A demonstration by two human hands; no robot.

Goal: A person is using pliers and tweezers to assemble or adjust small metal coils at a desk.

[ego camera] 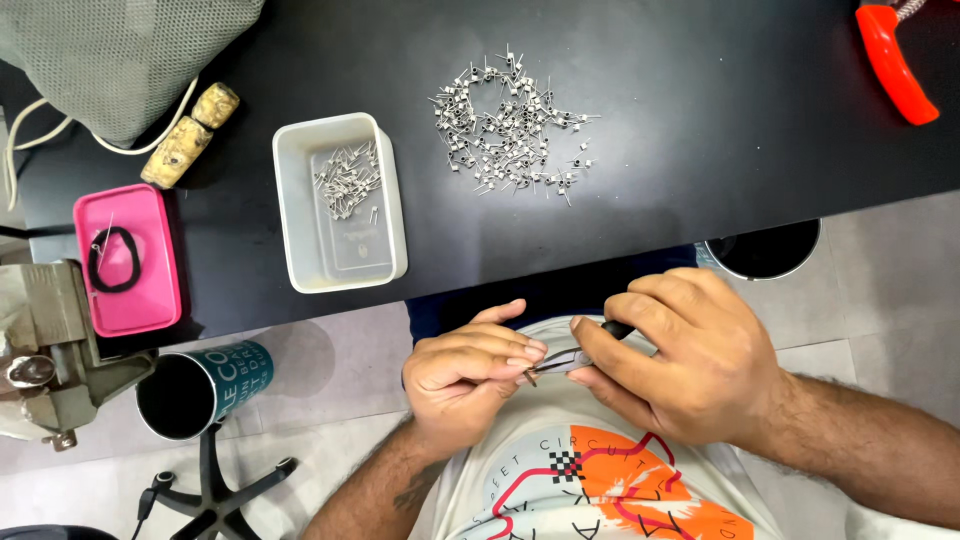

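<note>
my left hand [465,375] is pinched shut on a tiny metal piece [530,377], right hand [680,360] clamped round the tweezers [575,355], tips pointing left, touching it. loose coil pile [510,125] sits far across the black table [700,120].

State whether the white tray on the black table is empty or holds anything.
Not empty: the white tray holds a small cluster of metal coils at its far end.
</note>
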